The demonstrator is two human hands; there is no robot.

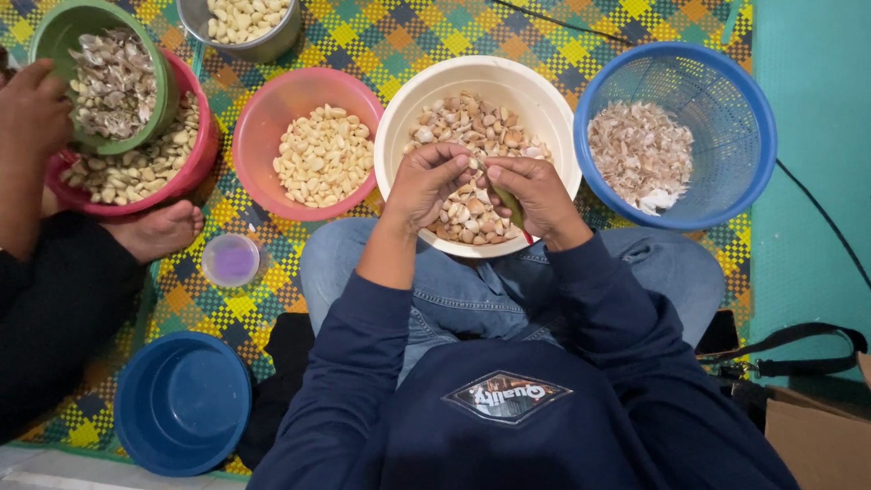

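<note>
garlic clove (474,166), small and pale with papery tan skin, sits pinched right between the two hands, over the middle of the white bowl (399,118). the left hand (426,186) is curled tight, fingertips closed on the clove from its side. the right hand (535,195) meets it thumb to thumb, also closed, and has hold of a slim green-handled knife (510,207) that runs back under its palm; whether the blade touches the clove i cannot tell. directly beneath both hands lies the heap of unpeeled cloves (467,118) in that white bowl, tan and off-white, skins on. just off the left hand, a pink bowl (272,109) with peeled cloves (322,163), smooth and creamy yellow. off the right hand, a blue basket (726,73) with loose skins (640,154), flaky and pinkish-white. further out past the left hand, another person's hand (32,109) grips a green bowl (54,27), with a bare foot (159,227) below it. nearer the body on the left side, a blue tub (181,404) and a small purple lid (230,260).
</note>
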